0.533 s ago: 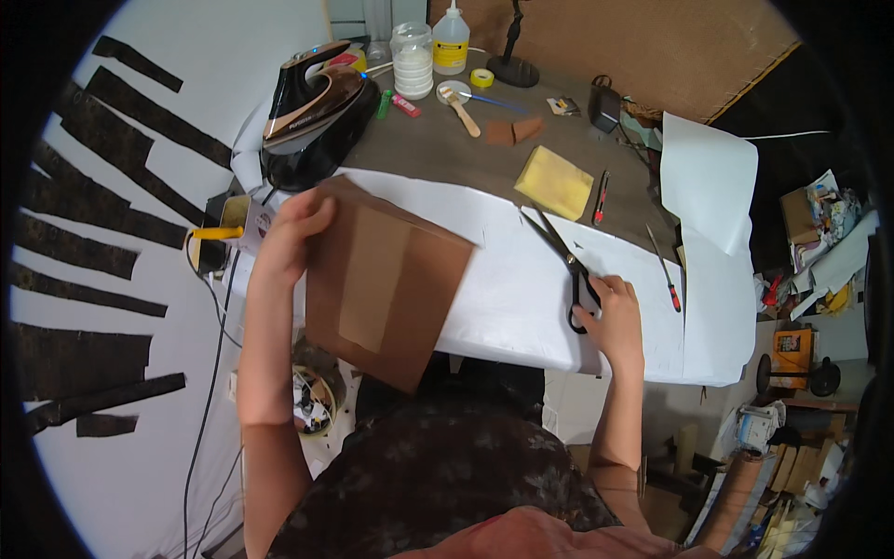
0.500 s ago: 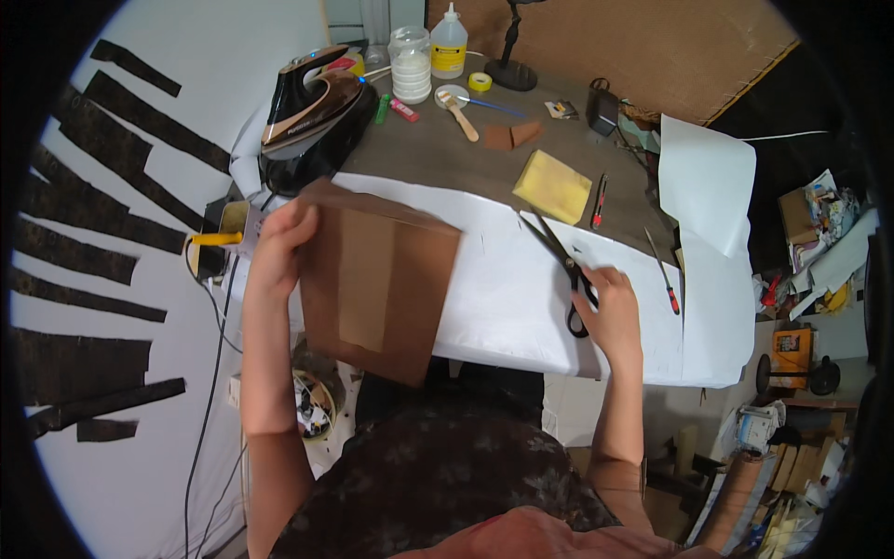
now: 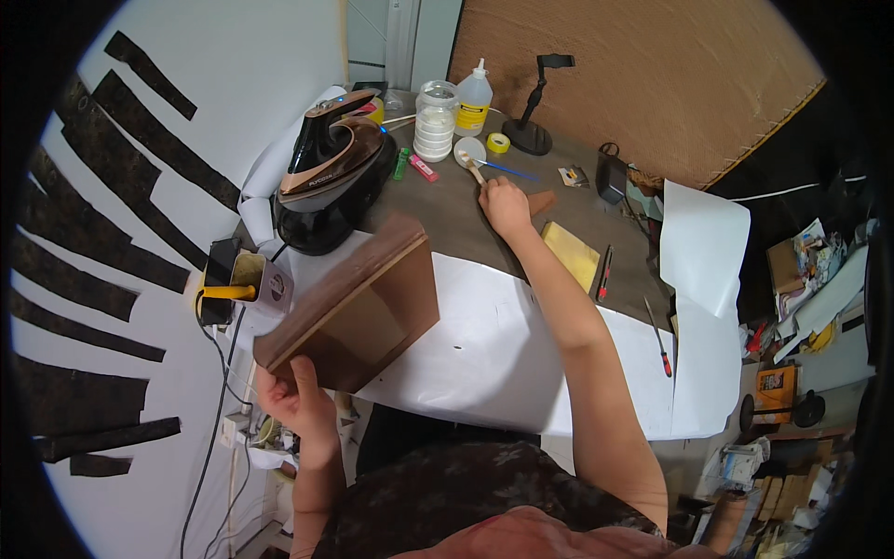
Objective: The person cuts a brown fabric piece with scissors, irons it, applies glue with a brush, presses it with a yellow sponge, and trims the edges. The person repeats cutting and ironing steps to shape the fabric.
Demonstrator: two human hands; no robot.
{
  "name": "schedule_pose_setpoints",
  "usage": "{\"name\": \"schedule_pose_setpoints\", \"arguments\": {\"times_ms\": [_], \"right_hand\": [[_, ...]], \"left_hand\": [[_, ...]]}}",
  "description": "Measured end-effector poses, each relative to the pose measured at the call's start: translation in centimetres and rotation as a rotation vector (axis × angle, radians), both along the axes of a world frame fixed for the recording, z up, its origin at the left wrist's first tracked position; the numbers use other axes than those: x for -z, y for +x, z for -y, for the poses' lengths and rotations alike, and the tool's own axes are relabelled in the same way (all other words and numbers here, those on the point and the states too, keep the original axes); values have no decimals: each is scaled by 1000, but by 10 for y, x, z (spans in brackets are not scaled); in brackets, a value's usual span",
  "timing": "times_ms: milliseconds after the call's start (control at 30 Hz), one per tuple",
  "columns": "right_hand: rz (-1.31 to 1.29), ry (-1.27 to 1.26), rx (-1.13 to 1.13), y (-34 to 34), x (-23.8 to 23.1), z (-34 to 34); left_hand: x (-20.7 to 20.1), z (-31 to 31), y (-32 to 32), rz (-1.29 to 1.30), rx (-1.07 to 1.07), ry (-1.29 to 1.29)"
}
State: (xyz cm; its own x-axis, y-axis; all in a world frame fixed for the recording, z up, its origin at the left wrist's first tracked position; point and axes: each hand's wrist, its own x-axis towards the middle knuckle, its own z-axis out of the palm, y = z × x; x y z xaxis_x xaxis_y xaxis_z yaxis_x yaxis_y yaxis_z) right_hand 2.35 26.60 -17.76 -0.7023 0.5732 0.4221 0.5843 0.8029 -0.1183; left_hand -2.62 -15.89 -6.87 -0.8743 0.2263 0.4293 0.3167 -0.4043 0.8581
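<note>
Gripping with left hand (image 3: 303, 405), thumb on face: brown box (image 3: 377, 321), near one corner. At brush (image 3: 474, 172) handle: right hand (image 3: 506, 207), finger closure hidden, cannot tell. Box position: tilted over white sheet (image 3: 494, 349), near iron (image 3: 333, 172). Possible faults: tipping from one-sided hold; dragging of white disc (image 3: 476, 147) by bristles.

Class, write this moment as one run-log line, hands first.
left hand: holds brown piece, tilted; right hand: at brush handle; brush: bristle end over white lid; iron: on black stand
</note>
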Motion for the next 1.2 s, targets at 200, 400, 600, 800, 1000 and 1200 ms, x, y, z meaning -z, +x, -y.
{"name": "schedule_pose_setpoints", "arguments": {"times_ms": [200,400,600,800,1000,1200], "right_hand": [[-146,-62,71,-1,9,-17],[-638,-867,140,-6,-8,-23],[-1204,-641,-257,-17,-123,-6],[-546,-31,-176,-71,-219,-10],[-215,-95,-39,-119,-235,-32],[-172,-226,75,-123,-243,-50]], "left_hand": [[5,5,3,16,-7,-26],[-4,10,1,144,144,-71],[-3,11,0,145,160,-55],[-3,14,1,153,180,-122],[-8,13,7,110,148,-137],[-7,15,7,134,194,-141]]}}
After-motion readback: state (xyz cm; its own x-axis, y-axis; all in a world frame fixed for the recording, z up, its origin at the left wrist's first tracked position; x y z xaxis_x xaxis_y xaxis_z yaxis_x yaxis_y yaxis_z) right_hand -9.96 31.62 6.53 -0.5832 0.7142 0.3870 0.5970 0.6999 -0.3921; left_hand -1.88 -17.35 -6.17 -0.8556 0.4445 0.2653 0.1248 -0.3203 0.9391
